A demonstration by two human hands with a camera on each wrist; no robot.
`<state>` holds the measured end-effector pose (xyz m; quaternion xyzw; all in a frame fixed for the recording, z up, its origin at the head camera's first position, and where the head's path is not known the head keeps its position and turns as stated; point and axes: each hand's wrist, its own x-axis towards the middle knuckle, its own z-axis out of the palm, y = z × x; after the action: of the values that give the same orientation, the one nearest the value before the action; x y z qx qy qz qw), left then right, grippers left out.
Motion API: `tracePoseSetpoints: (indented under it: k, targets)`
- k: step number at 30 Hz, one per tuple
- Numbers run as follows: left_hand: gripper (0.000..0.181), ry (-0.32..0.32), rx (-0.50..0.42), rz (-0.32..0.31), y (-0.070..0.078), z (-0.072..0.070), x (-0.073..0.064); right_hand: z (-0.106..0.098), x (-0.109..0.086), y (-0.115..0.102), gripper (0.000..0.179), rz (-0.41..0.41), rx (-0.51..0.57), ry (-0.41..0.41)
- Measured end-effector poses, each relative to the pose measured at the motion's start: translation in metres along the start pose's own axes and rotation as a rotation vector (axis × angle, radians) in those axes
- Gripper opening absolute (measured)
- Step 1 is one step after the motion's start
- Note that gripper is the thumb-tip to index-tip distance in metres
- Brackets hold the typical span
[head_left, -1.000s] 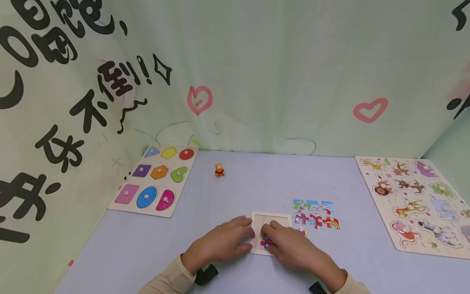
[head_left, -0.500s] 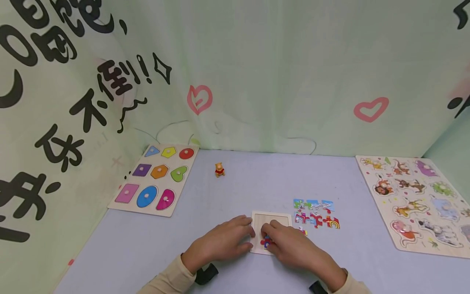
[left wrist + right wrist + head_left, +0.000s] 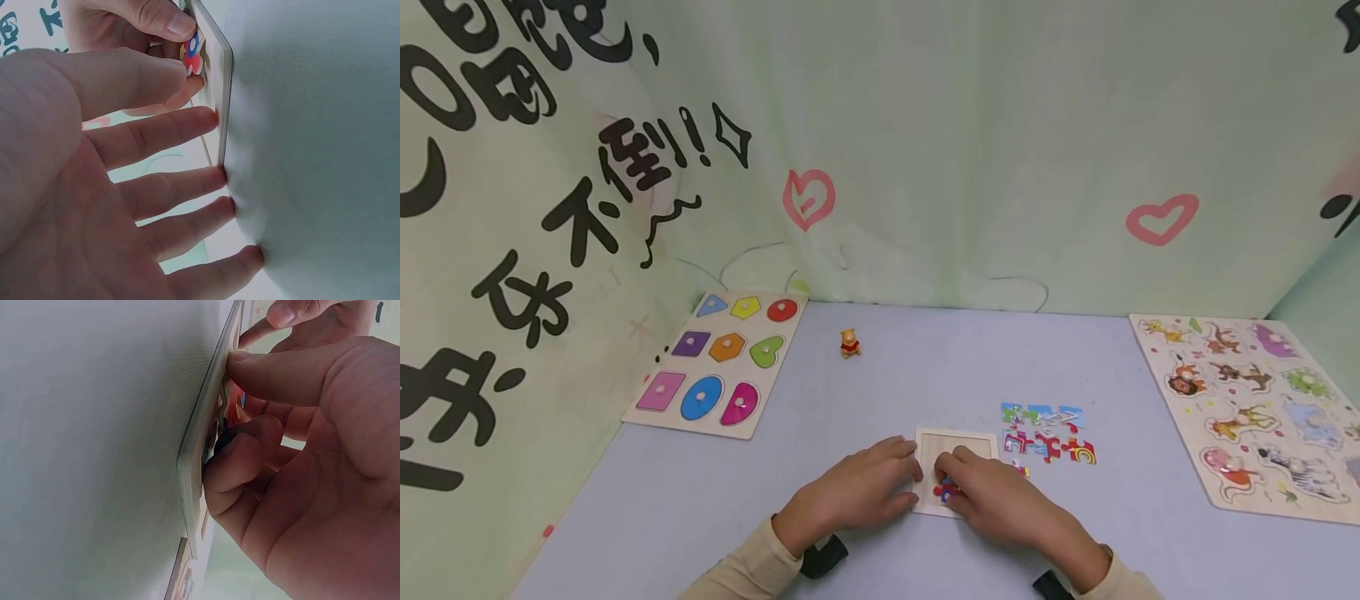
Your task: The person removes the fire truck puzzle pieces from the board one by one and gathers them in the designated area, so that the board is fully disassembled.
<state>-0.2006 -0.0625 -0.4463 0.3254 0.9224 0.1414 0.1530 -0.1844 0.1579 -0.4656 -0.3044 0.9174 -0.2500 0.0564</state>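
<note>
A small wooden puzzle tray (image 3: 929, 457) lies flat on the table between my hands. My left hand (image 3: 867, 490) rests at its left side, the fingers spread and fairly straight, fingertips touching the tray's edge in the left wrist view. Over the tray, my right hand (image 3: 1003, 498) pinches a red and blue jigsaw piece (image 3: 192, 55) with thumb and curled fingers. The piece sits low in the tray, partly hidden by those fingers; a bit of its red face (image 3: 235, 406) shows in the right wrist view.
Several loose jigsaw pieces (image 3: 1047, 447) lie right of the tray. A shape board (image 3: 760, 387) stands back left, an animal board (image 3: 1195, 421) at the right. A small bear figurine (image 3: 850, 343) is near the back edge. Green curtain (image 3: 970, 150) encloses the table (image 3: 865, 400).
Both hands stay almost where they were, the right still holding the jigsaw piece in the tray. The whole head view shifts slightly upward.
</note>
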Motion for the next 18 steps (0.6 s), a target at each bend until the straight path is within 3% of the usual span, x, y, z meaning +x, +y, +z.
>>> tracePoseSetpoints:
  k: [18]
  targets:
    - [0.022, 0.006, 0.006, -0.001, 0.0009, -0.0013, -0.0003, -0.0009, -0.0008, 0.0005, 0.02, -0.01, 0.018, -0.001]
